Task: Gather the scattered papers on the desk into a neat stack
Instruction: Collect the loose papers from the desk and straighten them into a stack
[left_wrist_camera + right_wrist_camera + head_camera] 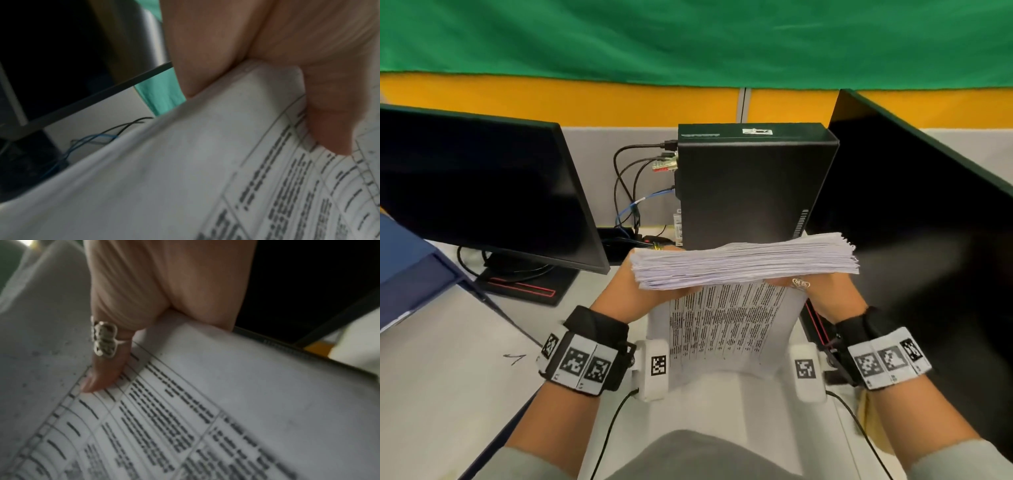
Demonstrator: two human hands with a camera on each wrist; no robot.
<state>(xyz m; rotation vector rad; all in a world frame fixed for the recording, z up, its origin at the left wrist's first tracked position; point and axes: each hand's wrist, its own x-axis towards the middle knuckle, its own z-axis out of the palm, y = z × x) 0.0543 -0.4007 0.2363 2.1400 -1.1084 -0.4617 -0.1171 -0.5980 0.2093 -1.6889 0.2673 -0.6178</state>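
Note:
A thick stack of printed papers (744, 260) stands upright on its lower edge over the white desk (465, 370), its top edge fanned and uneven. My left hand (635, 291) grips the stack's left side, thumb (329, 126) pressed on the printed front sheet (205, 178). My right hand (825, 294), wearing a ring (103, 339), grips the right side, thumb on the printed table (185, 418). The fingers behind the stack are hidden.
A black monitor (482, 192) stands at the left and another dark screen (914, 219) at the right. A small black computer case (750, 185) with cables (630, 192) stands right behind the stack. A blue folder (410, 270) lies at the far left.

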